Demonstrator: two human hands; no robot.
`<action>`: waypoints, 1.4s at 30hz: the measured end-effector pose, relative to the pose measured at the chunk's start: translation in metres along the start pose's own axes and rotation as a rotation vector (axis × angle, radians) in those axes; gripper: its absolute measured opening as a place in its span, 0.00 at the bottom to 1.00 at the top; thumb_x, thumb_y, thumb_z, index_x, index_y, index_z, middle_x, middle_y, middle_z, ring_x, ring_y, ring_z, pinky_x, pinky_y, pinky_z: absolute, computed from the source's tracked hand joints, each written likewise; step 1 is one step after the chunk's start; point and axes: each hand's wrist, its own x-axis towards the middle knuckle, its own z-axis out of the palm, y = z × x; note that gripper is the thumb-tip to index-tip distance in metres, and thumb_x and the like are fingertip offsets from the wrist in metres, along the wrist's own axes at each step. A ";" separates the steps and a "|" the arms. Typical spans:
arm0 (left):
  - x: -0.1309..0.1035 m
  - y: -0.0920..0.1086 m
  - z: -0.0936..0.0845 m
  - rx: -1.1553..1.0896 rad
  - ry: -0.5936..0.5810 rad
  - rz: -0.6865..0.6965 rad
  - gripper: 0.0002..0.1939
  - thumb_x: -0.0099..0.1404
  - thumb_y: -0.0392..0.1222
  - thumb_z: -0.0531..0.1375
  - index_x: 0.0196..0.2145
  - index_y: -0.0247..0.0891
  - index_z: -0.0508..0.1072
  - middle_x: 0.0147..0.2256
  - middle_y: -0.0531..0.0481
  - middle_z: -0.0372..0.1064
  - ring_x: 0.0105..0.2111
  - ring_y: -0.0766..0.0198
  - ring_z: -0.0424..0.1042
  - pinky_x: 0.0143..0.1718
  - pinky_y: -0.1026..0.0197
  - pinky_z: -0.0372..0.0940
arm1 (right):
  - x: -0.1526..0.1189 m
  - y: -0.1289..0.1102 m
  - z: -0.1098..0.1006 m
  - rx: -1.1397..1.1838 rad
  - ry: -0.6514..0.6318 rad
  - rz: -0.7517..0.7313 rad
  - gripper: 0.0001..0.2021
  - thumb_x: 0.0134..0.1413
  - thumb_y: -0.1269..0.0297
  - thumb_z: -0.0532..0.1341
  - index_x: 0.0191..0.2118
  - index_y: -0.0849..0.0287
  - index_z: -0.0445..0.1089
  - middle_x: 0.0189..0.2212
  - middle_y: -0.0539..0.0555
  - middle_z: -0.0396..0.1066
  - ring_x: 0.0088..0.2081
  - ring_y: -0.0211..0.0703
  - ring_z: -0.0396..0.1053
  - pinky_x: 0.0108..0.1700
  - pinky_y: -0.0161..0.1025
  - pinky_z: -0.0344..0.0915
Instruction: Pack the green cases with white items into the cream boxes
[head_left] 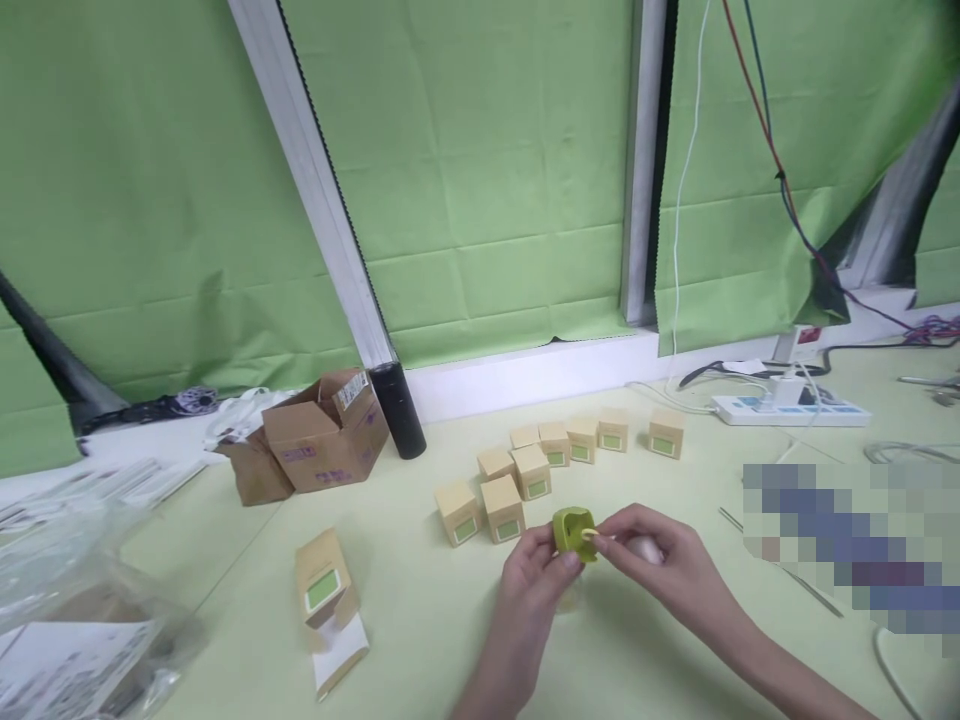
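Note:
My left hand (536, 575) grips a small olive-green hollow case (574, 532), its open side turned toward me and to the right. At the case's opening, my right hand (664, 550) pinches a small pale-yellow curved piece (589, 534) between thumb and fingertips. Under those fingers shows a white rounded object (645, 549), partly hidden, and I cannot make out its kind. Below the case, something small and clear (570, 598) is partly covered by my left hand. Just beyond my hands stand several small tan cardboard boxes with green labels, the nearest box (504, 508) close to my left fingers.
On the left lie an opened tan box (324, 580) with a white flap and a clear plastic bag (67, 640). Farther back are a brown carton (326, 435) and a black cylinder (398, 410). A white power strip (791, 408) and thin metal rods (806, 585) lie right.

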 end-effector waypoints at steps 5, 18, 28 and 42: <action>0.005 -0.014 -0.003 0.070 -0.014 0.026 0.19 0.53 0.40 0.66 0.44 0.39 0.70 0.49 0.42 0.68 0.44 0.57 0.70 0.47 0.57 0.60 | -0.003 0.007 0.002 -0.290 0.017 -0.178 0.07 0.54 0.59 0.58 0.33 0.53 0.72 0.27 0.50 0.73 0.23 0.37 0.65 0.26 0.34 0.61; 0.007 -0.024 -0.004 0.105 -0.020 0.068 0.13 0.51 0.40 0.66 0.36 0.36 0.73 0.39 0.45 0.73 0.39 0.60 0.72 0.43 0.60 0.63 | -0.006 0.008 0.003 -0.376 0.023 -0.315 0.07 0.55 0.67 0.57 0.33 0.53 0.73 0.26 0.50 0.72 0.22 0.36 0.64 0.25 0.32 0.59; 0.004 -0.013 -0.005 0.079 -0.018 -0.046 0.14 0.55 0.46 0.63 0.37 0.35 0.75 0.35 0.46 0.74 0.39 0.61 0.72 0.45 0.59 0.63 | -0.003 0.008 0.001 -0.373 -0.038 -0.263 0.08 0.57 0.67 0.54 0.32 0.55 0.71 0.27 0.50 0.71 0.27 0.37 0.68 0.28 0.33 0.61; 0.007 -0.003 -0.008 0.208 -0.034 -0.084 0.07 0.49 0.39 0.64 0.23 0.34 0.69 0.22 0.53 0.65 0.23 0.68 0.63 0.25 0.65 0.61 | -0.003 0.000 -0.009 -0.070 -0.282 -0.231 0.23 0.42 0.60 0.68 0.47 0.52 0.65 0.43 0.54 0.63 0.33 0.39 0.68 0.38 0.38 0.68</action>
